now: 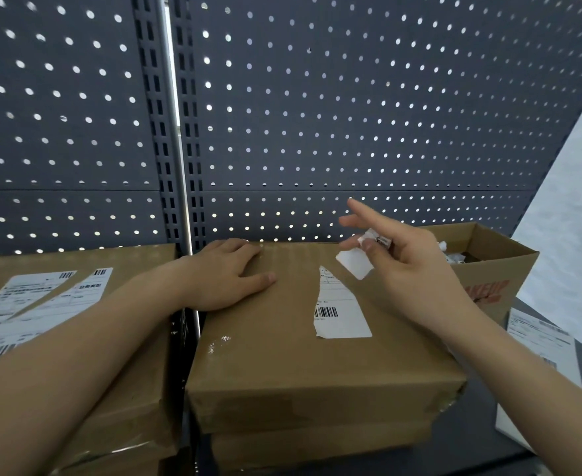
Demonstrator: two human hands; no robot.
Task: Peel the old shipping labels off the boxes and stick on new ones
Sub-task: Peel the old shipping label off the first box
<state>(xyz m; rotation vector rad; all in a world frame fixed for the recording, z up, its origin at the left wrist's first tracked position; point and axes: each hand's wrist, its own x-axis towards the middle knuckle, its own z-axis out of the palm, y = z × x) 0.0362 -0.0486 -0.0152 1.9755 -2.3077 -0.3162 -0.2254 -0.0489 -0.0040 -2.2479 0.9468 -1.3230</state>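
A brown cardboard box (282, 355) lies flat in front of me on top of another box. My left hand (227, 273) rests flat on its far left part, fingers straight. A torn remnant of the old white label (341, 310), with a barcode, still sticks to the box top. Above and to the right of it, my right hand (406, 266) pinches a torn-off, crumpled piece of label (358, 262) between thumb and fingers, with the index finger pointing up.
A second stack of boxes (138, 389) stands at the left, with white labels (38, 304) on top. An open carton (489, 269) holding paper scraps sits at the back right. Label sheets (540, 341) lie on the dark shelf at the right. A perforated panel (351, 115) rises behind.
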